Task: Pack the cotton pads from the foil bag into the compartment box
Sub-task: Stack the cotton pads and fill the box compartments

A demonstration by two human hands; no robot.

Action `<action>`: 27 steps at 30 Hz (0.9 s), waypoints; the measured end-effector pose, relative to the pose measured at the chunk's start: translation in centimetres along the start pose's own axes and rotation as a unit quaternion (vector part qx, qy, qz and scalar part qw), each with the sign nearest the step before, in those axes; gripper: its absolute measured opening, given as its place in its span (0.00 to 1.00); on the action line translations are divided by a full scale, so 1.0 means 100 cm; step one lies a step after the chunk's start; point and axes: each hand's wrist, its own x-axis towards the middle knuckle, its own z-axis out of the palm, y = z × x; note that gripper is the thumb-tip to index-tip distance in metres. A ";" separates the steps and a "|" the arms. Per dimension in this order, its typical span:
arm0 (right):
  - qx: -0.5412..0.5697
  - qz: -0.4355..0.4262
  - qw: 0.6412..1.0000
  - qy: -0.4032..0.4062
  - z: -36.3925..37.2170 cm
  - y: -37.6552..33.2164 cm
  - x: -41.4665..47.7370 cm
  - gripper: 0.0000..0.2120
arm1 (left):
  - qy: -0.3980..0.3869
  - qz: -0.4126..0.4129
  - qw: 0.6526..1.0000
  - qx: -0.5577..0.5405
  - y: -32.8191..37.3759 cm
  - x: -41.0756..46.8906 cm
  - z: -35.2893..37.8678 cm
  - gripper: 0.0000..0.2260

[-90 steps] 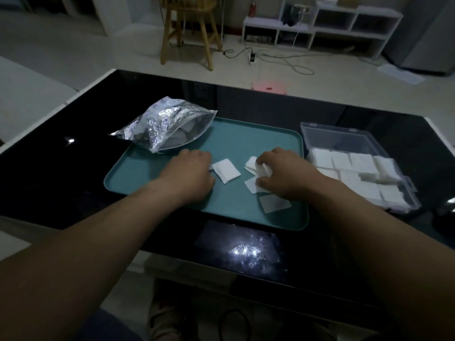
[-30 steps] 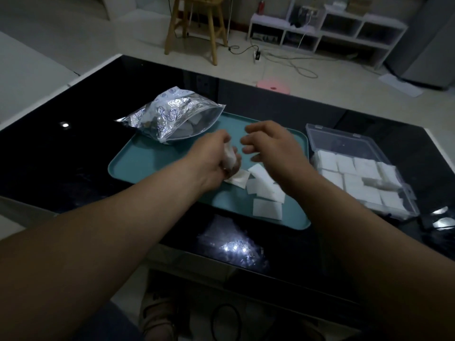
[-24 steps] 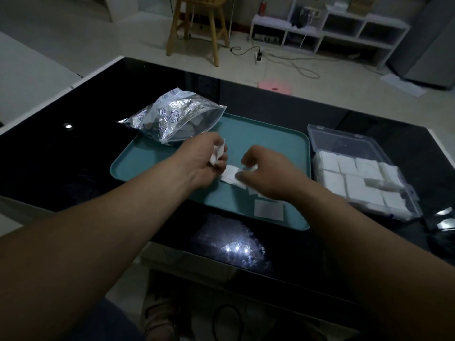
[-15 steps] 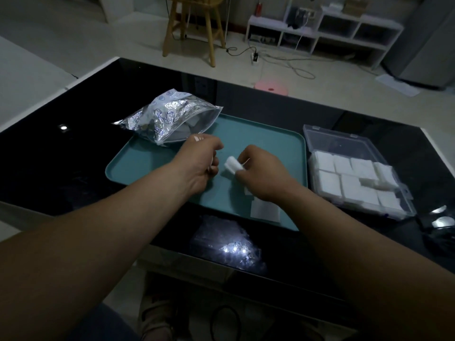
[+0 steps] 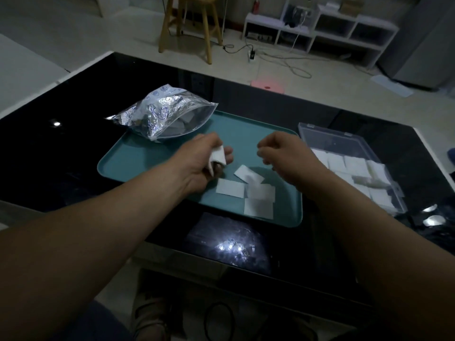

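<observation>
My left hand [image 5: 206, 159] hovers over the teal tray [image 5: 147, 156] and grips a small stack of white cotton pads [image 5: 218, 156] between thumb and fingers. To its right, also above the tray, is my right hand [image 5: 280, 151], fingers loosely curled with nothing visible in them. Several loose cotton pads [image 5: 258, 207] lie flat on the tray's near right part. The open foil bag [image 5: 162, 116] lies on the tray's far left corner. The clear compartment box [image 5: 327, 136] stands right of the tray, its near compartments filled with pads.
The tray and box sit on a glossy black table [image 5: 61, 156] that reflects a lamp near the front edge. Beyond the table are a wooden stool [image 5: 189, 23], a white low shelf [image 5: 320, 30] and cables on the floor.
My right hand picked a pad off the tray and passed it to my left hand, which now holds it in its stack. My right hand has drawn back to the right without a pad.
</observation>
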 end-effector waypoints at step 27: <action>-0.066 0.058 0.983 -0.160 -0.025 0.016 -0.007 0.02 | -0.080 0.192 0.801 0.561 0.004 -0.001 -0.007 0.08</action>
